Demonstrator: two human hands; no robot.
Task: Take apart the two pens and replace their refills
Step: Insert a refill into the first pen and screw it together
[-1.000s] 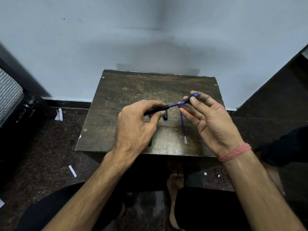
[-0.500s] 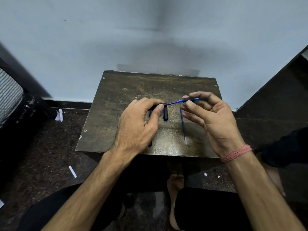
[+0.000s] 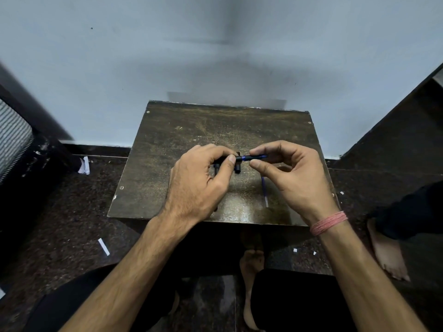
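Both hands meet at frame center, above the small dark table [image 3: 167, 144]. Left hand [image 3: 199, 183] grips the black pen barrel [image 3: 237, 159], thumb + index clamped near its open end; rest of the barrel is hidden in the fist. Right hand [image 3: 294, 173] pinches the blue refill/tip piece [image 3: 255, 157] between thumb and index, other fingers curled loosely behind.

Key relation: the barrel and the blue piece share 1 long axis, running roughly left-right across the frame, tilted slightly up toward the right. The blue piece lies just right of the barrel mouth, looks partly seated, only a short blue bit showing btwn the 2 hands. Hands are near, fingertips almost touching. My read: the refill is going in along this axis, so the right hand needs a straight push leftward while the left holds steady; any angle off-axis could bend the thin refill.

Look: barrel is matte black, slim; blue piece is glossy w/ a darker sleeve over it where the right fingers hold. Can't tell if that's a grip section or a cap.

On the table: a 2nd refill [image 3: 264, 191], blue w/ pale end, lies near-vertical in frame below the right hand's fingers; black pen parts [image 3: 237, 169] sit under the hands, mostly hidden, count unclear.

Progress guess: mid-task, 1 pen being reassembled.
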